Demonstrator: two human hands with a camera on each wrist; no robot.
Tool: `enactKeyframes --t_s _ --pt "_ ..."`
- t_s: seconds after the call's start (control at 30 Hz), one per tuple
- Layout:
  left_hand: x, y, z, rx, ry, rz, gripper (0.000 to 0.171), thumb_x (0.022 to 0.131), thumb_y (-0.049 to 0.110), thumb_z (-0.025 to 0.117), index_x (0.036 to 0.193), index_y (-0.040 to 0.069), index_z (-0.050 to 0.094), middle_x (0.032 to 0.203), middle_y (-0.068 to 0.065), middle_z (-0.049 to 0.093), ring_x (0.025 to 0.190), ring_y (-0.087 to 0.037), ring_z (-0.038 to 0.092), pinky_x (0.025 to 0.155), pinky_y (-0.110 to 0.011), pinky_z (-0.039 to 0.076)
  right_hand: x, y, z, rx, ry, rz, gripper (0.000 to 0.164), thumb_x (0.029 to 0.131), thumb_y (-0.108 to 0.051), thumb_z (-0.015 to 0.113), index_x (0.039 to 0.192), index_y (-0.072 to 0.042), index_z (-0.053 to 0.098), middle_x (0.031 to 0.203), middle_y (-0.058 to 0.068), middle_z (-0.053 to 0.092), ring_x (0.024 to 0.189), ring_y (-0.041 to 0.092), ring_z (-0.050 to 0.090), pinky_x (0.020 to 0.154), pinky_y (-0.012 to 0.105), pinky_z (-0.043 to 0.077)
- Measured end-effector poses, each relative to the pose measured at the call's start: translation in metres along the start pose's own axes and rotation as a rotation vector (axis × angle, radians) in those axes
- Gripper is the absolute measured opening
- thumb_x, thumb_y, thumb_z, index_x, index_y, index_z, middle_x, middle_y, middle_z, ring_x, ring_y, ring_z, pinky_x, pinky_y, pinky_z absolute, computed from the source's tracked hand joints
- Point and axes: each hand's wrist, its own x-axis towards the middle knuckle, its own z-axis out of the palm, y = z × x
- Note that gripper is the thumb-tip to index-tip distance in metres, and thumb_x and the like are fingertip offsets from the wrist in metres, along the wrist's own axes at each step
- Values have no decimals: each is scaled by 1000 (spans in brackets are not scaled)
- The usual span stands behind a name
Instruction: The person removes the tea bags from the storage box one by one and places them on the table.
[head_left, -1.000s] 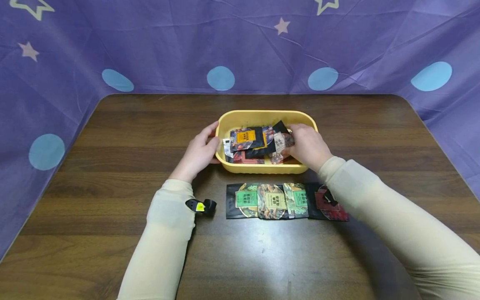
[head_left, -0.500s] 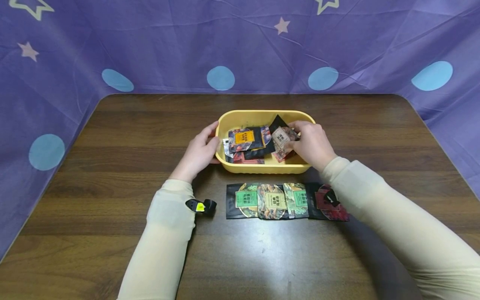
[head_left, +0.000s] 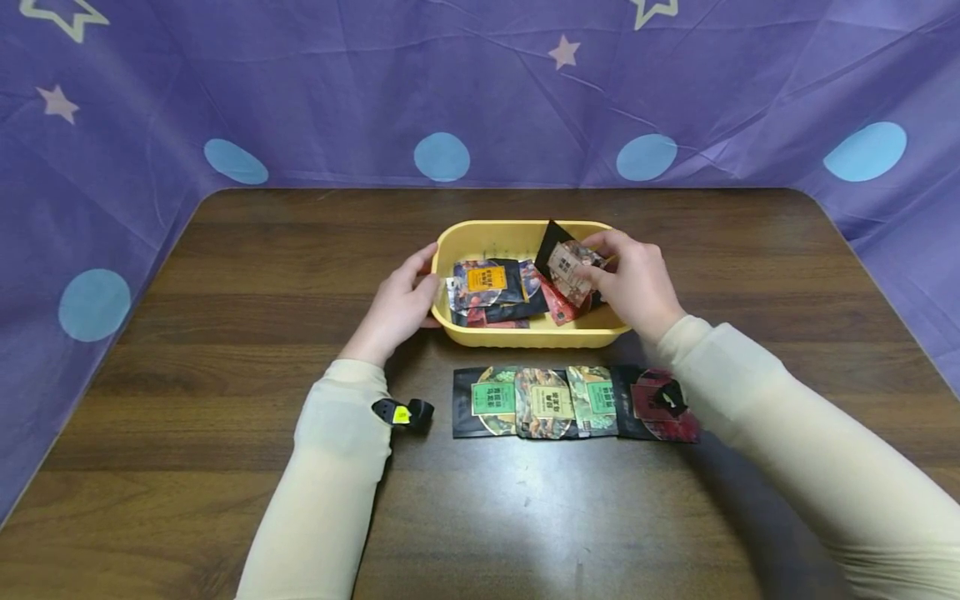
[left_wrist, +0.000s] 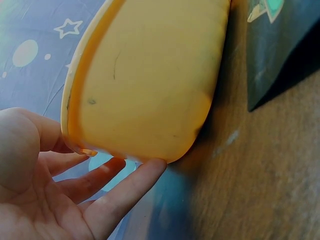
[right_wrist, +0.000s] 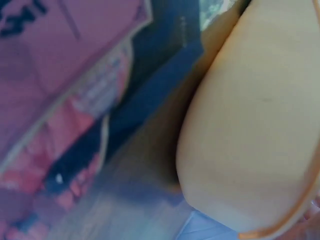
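Observation:
My left hand [head_left: 397, 308] grips the left end of a yellow plastic bin [head_left: 525, 337]. In the left wrist view its thumb is at the rim and the fingers [left_wrist: 125, 197] lie against the outer wall. Inside the bin's right half, my right hand [head_left: 636, 279] pinches a black tea sachet [head_left: 567, 271] with a pinkish-beige label, tilted with one corner up at the back rim. Below it lies a red-patterned sachet [head_left: 558, 307]. An orange-labelled sachet [head_left: 487, 279] tops others at the bin's left. The right wrist view shows the bin's outer wall [right_wrist: 250, 115]; the held sachet is hidden there.
In front of the bin runs an overlapping row: a green-labelled sachet [head_left: 492, 400], a cream-labelled one [head_left: 550, 402], a pale green one [head_left: 597, 400] and a dark red one [head_left: 648, 408] below my right wrist. A purple curtain [head_left: 337, 100] hangs behind the wooden table [head_left: 225, 375].
My right hand has drawn the beige-labelled sachet up and slightly back, uncovering more of the red-patterned one. The orange-labelled sachet has slid a little left. My left hand stays on the bin.

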Motion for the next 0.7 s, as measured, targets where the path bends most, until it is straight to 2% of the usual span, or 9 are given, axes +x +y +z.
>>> enactKeyframes --t_s 0.2,0.3,0.4,0.5,0.6,0.7 --pt "0 0 0 2 2 -4 55 105 18 37 159 23 24 149 -18 43 108 -34 63 77 -37 64 -2 -2 -9 69 57 -19 26 93 -16 71 114 -2 68 102 17 71 79 21 60 57 15 43" --pt "0 0 0 5 0 -11 55 105 18 38 159 23 24 149 -17 42 109 -33 62 77 -37 64 -5 -3 -14 118 62 -20 27 92 -16 71 115 -1 69 104 17 71 74 14 60 55 12 47" --pt "0 1 0 3 0 -13 55 105 18 38 159 23 24 149 -17 42 109 -33 62 76 -36 64 -7 -3 -20 198 56 -6 29 92 -14 71 117 0 67 104 19 70 65 5 60 53 16 54" --pt "0 1 0 -1 1 -10 55 105 18 38 159 23 24 149 -17 42 109 -33 62 76 -36 64 -9 -1 -25 272 57 12 31 93 -12 70 121 2 66 103 22 69 57 2 61 52 18 56" --pt "0 0 0 1 -1 -13 55 105 18 38 159 23 24 149 -16 42 109 -33 62 76 -37 64 -11 3 -28 327 63 33 32 93 -10 68 123 3 65 99 16 67 56 3 61 52 18 57" --pt "0 0 0 1 -2 -13 55 106 19 38 159 24 24 150 -16 42 109 -33 62 77 -38 64 -13 7 -31 384 73 53 33 93 -8 68 124 4 64 89 -1 67 57 2 62 54 19 58"
